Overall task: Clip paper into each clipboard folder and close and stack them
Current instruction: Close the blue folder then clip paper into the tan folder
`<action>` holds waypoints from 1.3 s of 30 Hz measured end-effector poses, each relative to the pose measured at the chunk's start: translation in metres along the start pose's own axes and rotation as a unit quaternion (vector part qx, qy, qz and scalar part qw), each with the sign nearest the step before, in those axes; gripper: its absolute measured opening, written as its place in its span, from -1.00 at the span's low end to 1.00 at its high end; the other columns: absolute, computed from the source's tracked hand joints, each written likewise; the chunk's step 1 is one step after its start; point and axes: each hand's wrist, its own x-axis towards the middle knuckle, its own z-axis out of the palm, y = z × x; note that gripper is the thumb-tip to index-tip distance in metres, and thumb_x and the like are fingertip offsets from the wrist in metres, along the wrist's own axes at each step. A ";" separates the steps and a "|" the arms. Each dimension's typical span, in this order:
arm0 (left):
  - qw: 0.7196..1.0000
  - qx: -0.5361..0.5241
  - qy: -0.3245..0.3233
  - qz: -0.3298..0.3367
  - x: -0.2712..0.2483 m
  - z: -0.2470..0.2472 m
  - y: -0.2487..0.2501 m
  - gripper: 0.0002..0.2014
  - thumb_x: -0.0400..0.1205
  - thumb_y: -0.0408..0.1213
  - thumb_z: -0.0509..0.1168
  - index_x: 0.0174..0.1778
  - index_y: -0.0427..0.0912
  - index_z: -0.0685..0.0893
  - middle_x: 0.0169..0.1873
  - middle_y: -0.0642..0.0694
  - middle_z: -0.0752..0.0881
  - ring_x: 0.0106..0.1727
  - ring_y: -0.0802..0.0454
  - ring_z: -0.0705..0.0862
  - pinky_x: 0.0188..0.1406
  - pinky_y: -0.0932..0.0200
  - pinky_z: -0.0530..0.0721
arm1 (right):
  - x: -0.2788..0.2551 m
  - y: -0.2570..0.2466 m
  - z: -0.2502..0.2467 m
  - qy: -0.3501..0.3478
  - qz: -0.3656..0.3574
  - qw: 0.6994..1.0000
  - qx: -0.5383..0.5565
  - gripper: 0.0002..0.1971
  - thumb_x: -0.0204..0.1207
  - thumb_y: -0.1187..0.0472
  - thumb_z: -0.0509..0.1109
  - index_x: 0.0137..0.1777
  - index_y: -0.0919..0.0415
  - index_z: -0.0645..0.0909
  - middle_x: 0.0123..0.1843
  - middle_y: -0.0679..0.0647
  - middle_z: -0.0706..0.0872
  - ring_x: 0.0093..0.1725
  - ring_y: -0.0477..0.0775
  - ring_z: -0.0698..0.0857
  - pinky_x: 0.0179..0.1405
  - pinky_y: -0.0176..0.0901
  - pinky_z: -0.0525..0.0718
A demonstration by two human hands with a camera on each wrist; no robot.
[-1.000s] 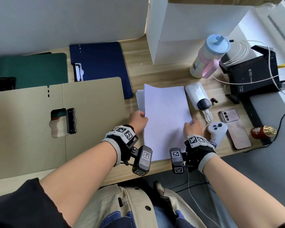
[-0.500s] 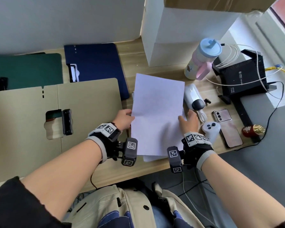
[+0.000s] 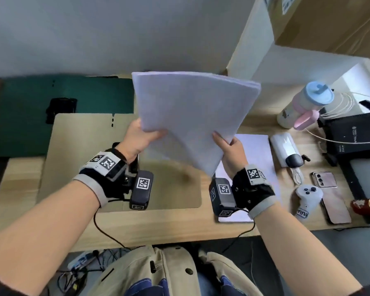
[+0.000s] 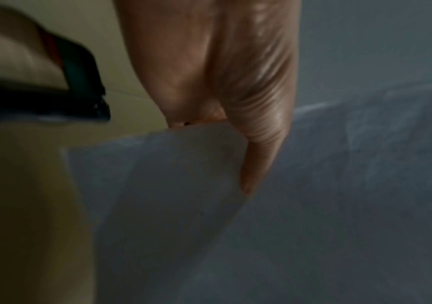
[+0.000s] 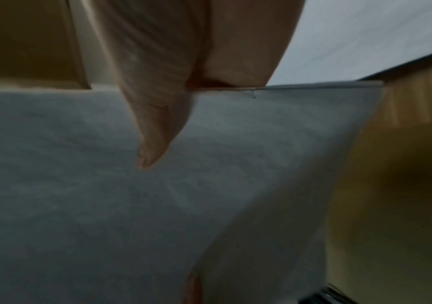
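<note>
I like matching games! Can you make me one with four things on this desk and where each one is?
Things:
1. bundle of paper
2. tan folder
3. green folder
4. bottle with the blue lid

Places or states:
A. standing at the far right of the desk, next to a black box
B. lying open on the desk, nearest the person
C. held up in the air by both hands
D. lying behind the tan one, by the wall

Pairs: 1-C, 2-B, 3-D, 4-A

White paper sheets (image 3: 192,116), tan open folder (image 3: 83,146), dark green folder (image 3: 26,116), light wooden table (image 3: 158,223).
</note>
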 end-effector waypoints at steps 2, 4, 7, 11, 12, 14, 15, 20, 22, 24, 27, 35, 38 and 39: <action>1.000 0.027 -0.011 0.005 -0.010 -0.018 -0.002 -0.66 0.44 -0.51 0.47 0.11 -0.18 0.67 -0.20 0.17 0.80 -0.17 0.31 0.74 -0.10 0.43 0.71 | -0.003 0.006 0.016 -0.007 -0.001 0.999 -0.045 -0.77 0.28 0.20 0.53 -0.05 0.15 0.72 0.02 0.17 0.78 0.02 0.09 0.72 0.16 0.02 0.67; 0.999 0.024 -0.035 -0.015 -0.013 -0.028 -0.011 -0.70 0.46 -0.47 0.47 0.05 -0.10 0.69 -0.15 0.14 0.81 -0.12 0.29 0.74 -0.08 0.42 0.70 | -0.006 0.015 0.022 -0.012 -0.003 0.997 -0.080 -0.75 0.31 0.27 0.56 -0.01 0.10 0.70 0.06 0.13 0.77 0.05 0.05 0.72 0.16 -0.03 0.67; 0.998 0.024 -0.058 -0.030 -0.014 -0.033 -0.019 -0.66 0.48 -0.43 0.46 0.17 -0.14 0.66 0.06 -0.07 0.76 0.05 0.12 0.70 0.15 0.24 0.66 | -0.008 0.026 0.025 -0.010 0.000 0.995 -0.098 -0.80 0.40 0.36 0.51 -0.07 0.05 0.69 0.05 0.14 0.75 0.09 0.10 0.70 0.23 -0.01 0.63; 0.998 0.023 -0.047 -0.038 -0.010 -0.029 -0.022 -0.66 0.53 -0.41 0.41 0.24 -0.23 0.64 0.04 -0.08 0.72 -0.12 0.31 0.73 -0.01 0.42 0.69 | -0.008 0.031 0.027 0.012 0.000 0.994 -0.106 -0.85 0.47 0.35 0.45 -0.03 0.10 0.68 0.08 0.19 0.73 0.06 0.11 0.70 0.23 -0.04 0.63; 0.998 0.017 -0.035 -0.044 -0.008 -0.031 -0.023 -0.66 0.54 -0.39 0.41 0.24 -0.26 0.65 0.02 -0.07 0.72 -0.19 0.37 0.74 -0.10 0.48 0.70 | -0.007 0.032 0.029 0.020 0.003 0.993 -0.117 -0.88 0.49 0.32 0.43 0.00 0.16 0.68 0.06 0.19 0.74 0.03 0.11 0.71 0.19 -0.06 0.65; 0.997 -0.004 -0.010 -0.071 -0.003 -0.034 -0.028 -0.66 0.53 -0.34 0.43 0.23 -0.30 0.67 0.02 -0.10 0.74 -0.11 0.21 0.77 -0.05 0.38 0.70 | -0.001 0.037 0.026 0.039 0.003 0.986 -0.159 -0.89 0.53 0.25 0.40 0.02 0.25 0.67 -0.05 0.16 0.74 -0.11 0.06 0.71 -0.02 -0.23 0.69; 0.996 -0.010 -0.004 -0.086 -0.001 -0.038 -0.029 -0.66 0.53 -0.31 0.43 0.22 -0.31 0.67 0.03 -0.12 0.74 -0.03 0.09 0.76 0.02 0.32 0.70 | 0.002 0.039 0.026 0.046 -0.001 0.981 -0.187 -0.88 0.55 0.23 0.38 -0.02 0.28 0.65 -0.13 0.12 0.71 -0.19 0.00 0.68 -0.17 -0.34 0.67; 0.990 0.014 -0.021 -0.141 0.005 -0.059 -0.045 -0.97 0.63 -0.38 0.31 -0.11 -0.24 0.65 -0.11 -0.12 0.71 -0.12 -0.03 0.69 0.02 0.22 0.65 | 0.011 0.059 0.029 0.050 0.014 0.951 -0.304 -0.76 0.59 0.24 0.30 -0.31 0.27 0.47 -0.40 0.10 0.47 -0.40 0.02 0.41 -0.62 -0.51 0.33; 0.984 0.061 -0.006 -0.167 0.009 -0.071 -0.057 -0.89 0.65 -0.40 0.25 -0.19 -0.21 0.60 -0.22 -0.17 0.66 -0.25 -0.03 0.63 -0.15 0.21 0.59 | 0.014 0.069 0.029 0.060 0.029 0.938 -0.340 -0.64 0.59 0.25 0.30 -0.42 0.23 0.32 -0.45 0.08 0.32 -0.43 0.04 0.27 -0.70 -0.42 0.24; 0.971 0.119 0.021 -0.204 0.012 -0.083 -0.069 -0.85 0.67 -0.39 0.20 -0.22 -0.17 0.56 -0.34 -0.12 0.60 -0.45 0.07 0.61 -0.38 0.27 0.54 | 0.014 0.076 0.028 0.071 0.054 0.933 -0.349 -0.59 0.60 0.27 0.29 -0.47 0.21 0.26 -0.47 0.07 0.28 -0.46 0.03 0.25 -0.73 -0.44 0.24; 0.944 0.217 0.013 -0.249 0.015 -0.101 -0.085 -0.86 0.67 -0.44 0.15 -0.22 -0.23 0.48 -0.46 -0.12 0.49 -0.68 0.12 0.51 -0.80 0.41 0.37 | 0.013 0.084 0.031 0.086 0.093 0.922 -0.366 -0.55 0.62 0.28 0.26 -0.50 0.06 0.22 -0.47 -0.05 0.31 -0.48 -0.08 0.30 -0.69 -0.48 0.31; 0.898 0.367 -0.086 -0.227 0.025 -0.089 -0.097 -0.76 0.61 -0.07 0.26 -0.21 -0.18 0.54 -0.45 -0.18 0.64 -0.59 -0.01 0.63 -0.63 0.27 0.56 | 0.015 0.112 0.030 0.100 0.171 0.909 -0.367 -0.71 0.60 0.14 0.29 0.15 0.36 0.58 0.05 0.21 0.59 0.10 0.10 0.58 -0.25 -0.28 0.43; 0.854 0.470 -0.090 -0.203 0.028 -0.085 -0.098 -0.50 0.57 0.10 0.24 0.17 -0.28 0.57 -0.03 -0.29 0.76 0.00 -0.26 0.76 0.02 -0.01 0.72 | 0.016 0.118 0.031 0.114 0.176 0.909 -0.359 -0.55 0.60 0.10 0.29 0.35 0.44 0.52 0.19 0.27 0.65 0.20 0.12 0.60 0.03 -0.18 0.45; 0.840 0.499 -0.083 -0.196 0.028 -0.085 -0.097 -0.46 0.58 0.11 0.22 0.25 -0.30 0.52 0.07 -0.27 0.73 0.11 -0.25 0.73 0.14 -0.03 0.68 | 0.016 0.118 0.031 0.117 0.175 0.910 -0.356 -0.62 0.60 0.11 0.29 0.25 0.41 0.58 0.13 0.23 0.67 0.15 0.08 0.56 0.01 -0.16 0.48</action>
